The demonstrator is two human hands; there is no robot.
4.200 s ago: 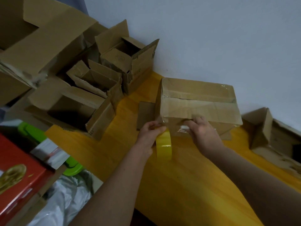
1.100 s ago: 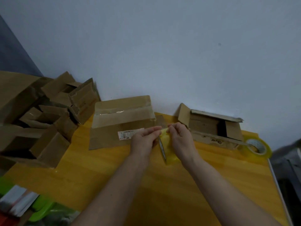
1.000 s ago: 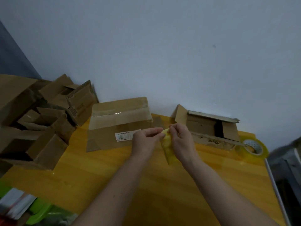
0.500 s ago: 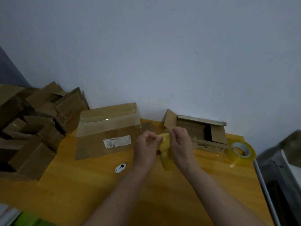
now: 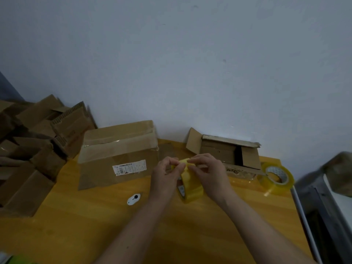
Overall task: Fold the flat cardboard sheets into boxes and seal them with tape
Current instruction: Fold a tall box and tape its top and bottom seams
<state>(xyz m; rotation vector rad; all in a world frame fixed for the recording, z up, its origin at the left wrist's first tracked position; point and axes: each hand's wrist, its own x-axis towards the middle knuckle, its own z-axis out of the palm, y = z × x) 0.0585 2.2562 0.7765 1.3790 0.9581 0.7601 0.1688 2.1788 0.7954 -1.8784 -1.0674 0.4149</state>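
Beyond your left hand (image 5: pixel 166 175), touching nothing you hold, stands the large closed brown cardboard box with a white printed label (image 5: pixel 119 154) on the yellow wooden tabletop (image 5: pixel 95 221), a strip of clear tape glinting along its top seam. Farther left of that hand sits the heap of small open brown cardboard boxes (image 5: pixel 38 141). Beyond your right hand (image 5: pixel 210 175) lies the low open brown cardboard box with raised flaps (image 5: pixel 226 151), not yet closed, and well to the right of that hand rests a second roll of clear yellowish tape (image 5: pixel 277 177). Just beside your left wrist lies a small white oval tag with a black dot (image 5: pixel 133 199).

Between both hands you hold the roll of yellow packing tape (image 5: pixel 190 184) upright on its edge. Your left fingers curl round its top, and your right fingertips pinch at the top rim, seemingly picking for the loose end; whether the end is lifted yet is too small to tell.

The likely trouble is the end itself. If your nails catch only part of its width, the tape could split into a sliver. If it does come free, it could fold onto itself or stick to your fingers before reaching a box. Loosen your left grip and the roll may drop and roll across the tabletop.
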